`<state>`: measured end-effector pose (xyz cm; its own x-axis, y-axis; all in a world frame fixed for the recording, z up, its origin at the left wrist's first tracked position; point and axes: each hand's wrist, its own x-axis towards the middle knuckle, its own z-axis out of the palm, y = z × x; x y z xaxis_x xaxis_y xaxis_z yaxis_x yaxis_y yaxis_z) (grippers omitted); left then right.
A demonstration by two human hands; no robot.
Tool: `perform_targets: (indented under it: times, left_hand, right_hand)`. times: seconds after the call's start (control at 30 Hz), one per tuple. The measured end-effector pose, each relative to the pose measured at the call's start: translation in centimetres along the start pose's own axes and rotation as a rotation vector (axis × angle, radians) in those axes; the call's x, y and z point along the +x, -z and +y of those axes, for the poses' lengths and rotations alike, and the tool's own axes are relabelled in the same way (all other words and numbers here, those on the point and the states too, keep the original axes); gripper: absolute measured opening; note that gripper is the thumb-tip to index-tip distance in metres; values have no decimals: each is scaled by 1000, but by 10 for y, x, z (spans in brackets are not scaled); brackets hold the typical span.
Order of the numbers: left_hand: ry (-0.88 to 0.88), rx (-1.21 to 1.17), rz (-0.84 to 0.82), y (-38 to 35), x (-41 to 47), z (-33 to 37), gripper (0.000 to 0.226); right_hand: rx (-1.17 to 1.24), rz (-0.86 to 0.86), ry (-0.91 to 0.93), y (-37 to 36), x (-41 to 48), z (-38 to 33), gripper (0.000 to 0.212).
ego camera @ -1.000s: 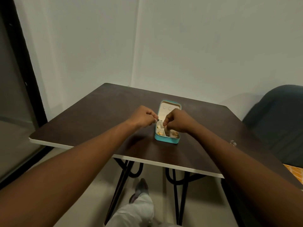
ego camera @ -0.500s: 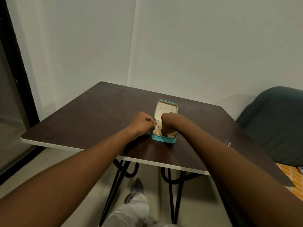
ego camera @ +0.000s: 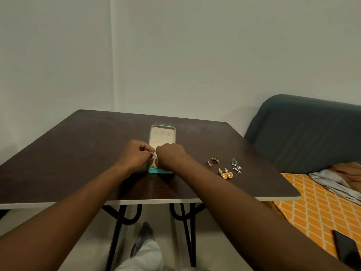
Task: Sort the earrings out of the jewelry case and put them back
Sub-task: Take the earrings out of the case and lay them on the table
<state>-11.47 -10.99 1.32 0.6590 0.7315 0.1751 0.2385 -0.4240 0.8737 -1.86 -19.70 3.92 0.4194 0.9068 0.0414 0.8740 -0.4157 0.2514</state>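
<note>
An open teal jewelry case (ego camera: pixel 162 127) lies mid-table, its cream lid flat toward the wall. My left hand (ego camera: pixel 135 155) and my right hand (ego camera: pixel 170 156) meet over the case's near half, fingertips pinched together on a small white piece (ego camera: pixel 155 155); I cannot tell what it is. A gold earring (ego camera: pixel 153 164) shows in the case below the fingers. To the right, on the table, lie a small silver earring (ego camera: pixel 209 163), a black-and-gold earring (ego camera: pixel 215 160), a gold pair (ego camera: pixel 225 174) and a silver dangling pair (ego camera: pixel 236 165).
The dark table (ego camera: pixel 78 153) has its front edge close to me. A dark green seat (ego camera: pixel 304 133) stands at the right, with an orange patterned cover (ego camera: pixel 312 210), a grey cloth (ego camera: pixel 330 182) and a black phone (ego camera: pixel 346 250).
The view has swung right, bringing the earrings on the table into sight. Both hands stay together over the case, pinching the small white piece.
</note>
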Motion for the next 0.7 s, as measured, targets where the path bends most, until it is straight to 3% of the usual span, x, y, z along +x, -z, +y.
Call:
perform_targets:
  times: [0.3,0.43,0.57,0.7]
  left_hand:
    - [-17,-14,-13,-10,-3,11,16]
    - [-53,-13,-84,-21,-9,23,24]
    - [-96,-38,-123,-34,-12,36,20]
    - [-59,-139,-142,-56,-12,48,19]
  right_hand:
    - [272,43,-113,-4,-13,14,36]
    - [551,28,-195,-5,-16,31,29]
    - [985,-40,-260,-6,-31,53,25]
    - [1149,-46,-343,-12,-54,81,28]
